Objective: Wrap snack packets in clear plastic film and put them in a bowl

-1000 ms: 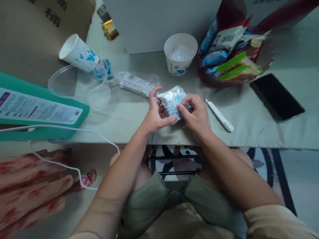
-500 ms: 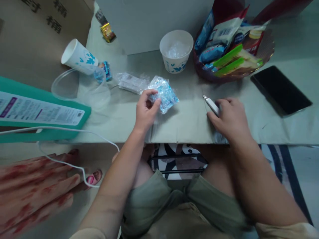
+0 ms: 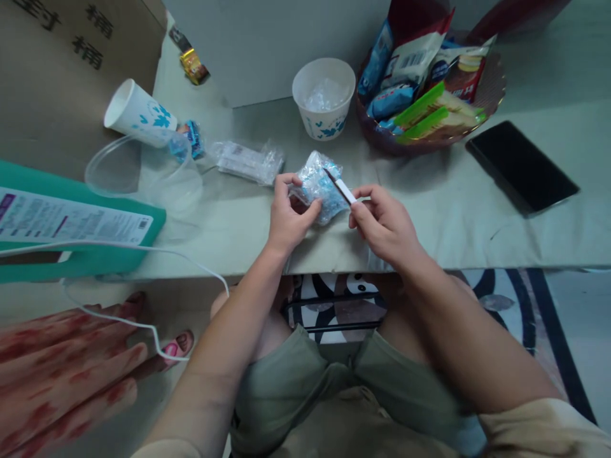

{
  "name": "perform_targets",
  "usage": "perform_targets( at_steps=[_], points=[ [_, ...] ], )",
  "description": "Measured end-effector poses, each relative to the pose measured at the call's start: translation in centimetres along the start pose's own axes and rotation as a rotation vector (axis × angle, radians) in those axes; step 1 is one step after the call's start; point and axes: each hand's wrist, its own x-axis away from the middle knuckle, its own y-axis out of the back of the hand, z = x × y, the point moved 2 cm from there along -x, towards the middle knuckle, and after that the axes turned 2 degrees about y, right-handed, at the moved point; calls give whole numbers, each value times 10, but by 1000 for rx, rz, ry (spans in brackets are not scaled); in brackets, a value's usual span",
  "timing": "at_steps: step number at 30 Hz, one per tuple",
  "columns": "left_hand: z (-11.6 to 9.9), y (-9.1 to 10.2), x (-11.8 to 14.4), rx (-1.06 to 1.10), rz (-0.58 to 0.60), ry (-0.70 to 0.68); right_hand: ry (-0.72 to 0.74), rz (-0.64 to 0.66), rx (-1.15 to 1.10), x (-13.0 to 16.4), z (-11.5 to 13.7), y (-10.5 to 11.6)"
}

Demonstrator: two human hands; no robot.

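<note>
White knife (image 3: 345,191) over a clear-wrapped packet (image 3: 315,184)
The person's left grip (image 3: 290,215) holds the packet; the right grip (image 3: 382,222) holds the knife. A paper cup (image 3: 323,124) and snack bowl (image 3: 384,138) stand beyond on the desk (image 3: 229,238).

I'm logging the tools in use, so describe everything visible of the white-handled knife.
The white-handled knife is slim, with a plastic-looking white handle and a thin dark blade. The right hand grips it by the handle, hiding the handle's rear. It slants toward the picture's upper left, blade over the crinkled clear packet; whether blade and plastic touch, I cannot tell.
</note>
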Motion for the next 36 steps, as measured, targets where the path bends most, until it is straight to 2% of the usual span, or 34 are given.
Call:
perform_targets(
  at_steps=[6, 11, 15, 18, 22, 25, 28, 30, 32, 34, 36],
  points=[
    [-1, 0, 1, -28, 10, -14, -90, -9, 57, -10, -4, -6],
    [-2, 15, -9, 29, -155, -50, -203, 81, 78, -4, -9, 3],
    [1, 31, -20, 105, -224, -7, -201, 85, 142, -2, -12, 16],
    [2, 32, -21, 161, -235, 0, -128, -41, 349, -4, -17, 29],
    [1, 14, -7, 167, -179, 0, -2, -246, 707, -9, -24, 42],
    [-5, 0, 7, 89, -93, -29, 16, -314, 845, -14, -27, 47],
    [-13, 1, 15, -71, -67, -59, 29, -407, 872, -15, -24, 50],
    [-18, 9, 15, -161, -124, -88, 108, -379, 789, -14, -21, 46],
    [-20, 18, 12, -189, -173, -124, 228, -271, 660, -12, -17, 37],
    [-19, 23, 7, -180, -154, -153, 350, -162, 549, -9, -13, 24],
    [-16, 24, 3, -195, -76, -164, 436, -75, 494, -8, -10, 11]
  ],
)
